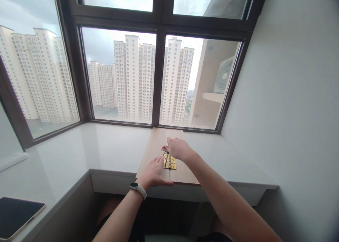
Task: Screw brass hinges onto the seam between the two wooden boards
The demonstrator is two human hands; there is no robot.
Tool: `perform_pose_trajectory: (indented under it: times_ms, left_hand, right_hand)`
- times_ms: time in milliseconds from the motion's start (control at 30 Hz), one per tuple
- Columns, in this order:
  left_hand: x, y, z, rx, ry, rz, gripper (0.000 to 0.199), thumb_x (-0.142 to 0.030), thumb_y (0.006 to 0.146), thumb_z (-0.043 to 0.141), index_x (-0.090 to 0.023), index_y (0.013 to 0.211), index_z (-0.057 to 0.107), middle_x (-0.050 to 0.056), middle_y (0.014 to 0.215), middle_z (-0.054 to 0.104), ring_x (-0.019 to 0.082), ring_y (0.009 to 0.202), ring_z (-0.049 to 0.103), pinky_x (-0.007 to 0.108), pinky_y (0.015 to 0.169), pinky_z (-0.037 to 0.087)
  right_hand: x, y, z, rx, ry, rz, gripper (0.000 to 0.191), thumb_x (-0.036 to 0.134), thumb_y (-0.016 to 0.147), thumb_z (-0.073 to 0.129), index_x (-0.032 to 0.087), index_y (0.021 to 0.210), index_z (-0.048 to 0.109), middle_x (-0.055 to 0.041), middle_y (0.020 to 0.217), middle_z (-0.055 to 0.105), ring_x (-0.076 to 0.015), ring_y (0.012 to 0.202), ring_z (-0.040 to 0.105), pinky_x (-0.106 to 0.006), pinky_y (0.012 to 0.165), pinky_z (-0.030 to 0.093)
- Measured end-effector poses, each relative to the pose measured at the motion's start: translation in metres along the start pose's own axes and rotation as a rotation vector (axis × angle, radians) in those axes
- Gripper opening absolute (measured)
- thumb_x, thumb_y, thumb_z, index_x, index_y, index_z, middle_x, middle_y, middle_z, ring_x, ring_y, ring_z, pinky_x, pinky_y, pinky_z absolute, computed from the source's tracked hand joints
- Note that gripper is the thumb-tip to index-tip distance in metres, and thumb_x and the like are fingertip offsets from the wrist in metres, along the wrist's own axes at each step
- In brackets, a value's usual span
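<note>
A brass-coloured hinge (173,162) lies opened flat across the seam of two pale wooden boards (156,139). Dark screws or holes dot its leaf, and its knuckle runs along the seam. My left hand (153,171) rests flat on the left board beside the hinge, fingers stretched forward and thumb spread along the near edge. My right hand (178,148) is closed above the hinge's far end. Out of its fingers sticks a small metal tool (164,150), dark and silvery; its kind is too small to make out, and the fingers hide its upper part.
The boards lie on a white windowsill (113,146) that drops off at its front edge. Behind stands a dark window frame (156,76). A tablet-like dark-screened device (19,213) lies at the lower left. A white wall (286,93) rises on the right.
</note>
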State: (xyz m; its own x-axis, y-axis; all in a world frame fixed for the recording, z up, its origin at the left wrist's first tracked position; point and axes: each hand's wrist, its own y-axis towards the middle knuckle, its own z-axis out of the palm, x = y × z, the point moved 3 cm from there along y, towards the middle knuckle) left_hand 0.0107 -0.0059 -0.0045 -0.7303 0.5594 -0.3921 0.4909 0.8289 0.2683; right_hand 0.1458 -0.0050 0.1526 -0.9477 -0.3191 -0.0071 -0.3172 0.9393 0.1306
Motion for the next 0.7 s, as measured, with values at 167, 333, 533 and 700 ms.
perform_pose_trajectory:
  times_ms: [167, 333, 533, 700]
  left_hand:
    - [0.0004, 0.0000, 0.0004, -0.007, -0.003, 0.005, 0.132, -0.092, 0.055, 0.067, -0.016, 0.157, 0.033, 0.018, 0.157, 0.042, 0.041, 0.145, 0.037, 0.050, 0.121, 0.030]
    - [-0.0015, -0.0007, -0.0013, -0.015, -0.009, 0.006, 0.126, -0.090, 0.055, 0.070, -0.017, 0.153, 0.038, 0.018, 0.155, 0.045, 0.042, 0.144, 0.038, 0.051, 0.118, 0.033]
    - [-0.0034, -0.0012, -0.0034, -0.018, -0.010, 0.002, 0.124, -0.089, 0.055, 0.071, -0.018, 0.153, 0.038, 0.018, 0.153, 0.047, 0.042, 0.142, 0.040, 0.051, 0.117, 0.034]
    - [-0.0040, -0.0021, -0.0049, -0.007, -0.008, -0.001, 0.125, -0.089, 0.055, 0.071, -0.018, 0.153, 0.038, 0.018, 0.155, 0.045, 0.041, 0.143, 0.039, 0.050, 0.118, 0.033]
  right_hand:
    - [-0.0005, 0.0024, 0.0001, -0.005, -0.047, 0.009, 0.035, 0.045, 0.104, 0.045, 0.018, 0.115, 0.065, -0.0159, 0.110, 0.074, -0.0278, 0.101, 0.070, -0.033, 0.080, 0.046]
    - [-0.0041, 0.0045, -0.0016, 0.049, -0.024, -0.063, 0.025, 0.039, 0.099, 0.055, 0.021, 0.114, 0.064, -0.0121, 0.109, 0.075, -0.0261, 0.100, 0.070, -0.031, 0.075, 0.045]
    - [-0.0048, 0.0048, -0.0010, 0.059, -0.024, -0.011, 0.040, 0.050, 0.098, 0.055, 0.018, 0.121, 0.063, -0.0163, 0.114, 0.073, -0.0279, 0.103, 0.069, -0.032, 0.078, 0.047]
    - [-0.0058, 0.0083, 0.0011, 0.076, -0.048, 0.028, 0.042, 0.051, 0.102, 0.046, 0.019, 0.113, 0.069, -0.0169, 0.113, 0.074, -0.0279, 0.104, 0.070, -0.033, 0.082, 0.048]
